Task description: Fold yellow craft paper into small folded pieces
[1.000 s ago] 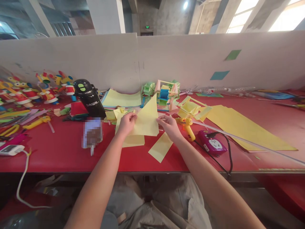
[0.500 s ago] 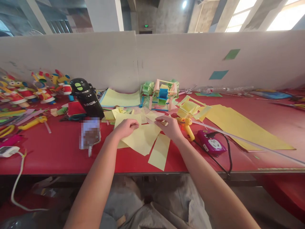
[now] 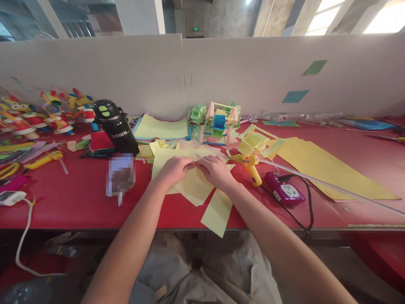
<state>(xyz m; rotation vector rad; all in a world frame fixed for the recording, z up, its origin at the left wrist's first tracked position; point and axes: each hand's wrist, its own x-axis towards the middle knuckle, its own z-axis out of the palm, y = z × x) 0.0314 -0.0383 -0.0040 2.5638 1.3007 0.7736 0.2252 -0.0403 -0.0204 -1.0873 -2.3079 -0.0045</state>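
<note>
Head view: yellow paper (image 3: 195, 188) lies under and between both hands (image 3: 174, 170).

One word is legible: "DAWN", in pale capitals across the lower body of the black bottle (image 3: 115, 126), which stands left of the middle of the red tabletop (image 3: 76, 202), nearer its back edge than its front edge. Beyond that back edge, past the top edge of the pale partition (image 3: 126, 76), a small green sign (image 3: 196, 29) glows; its markings are too small to read.
</note>
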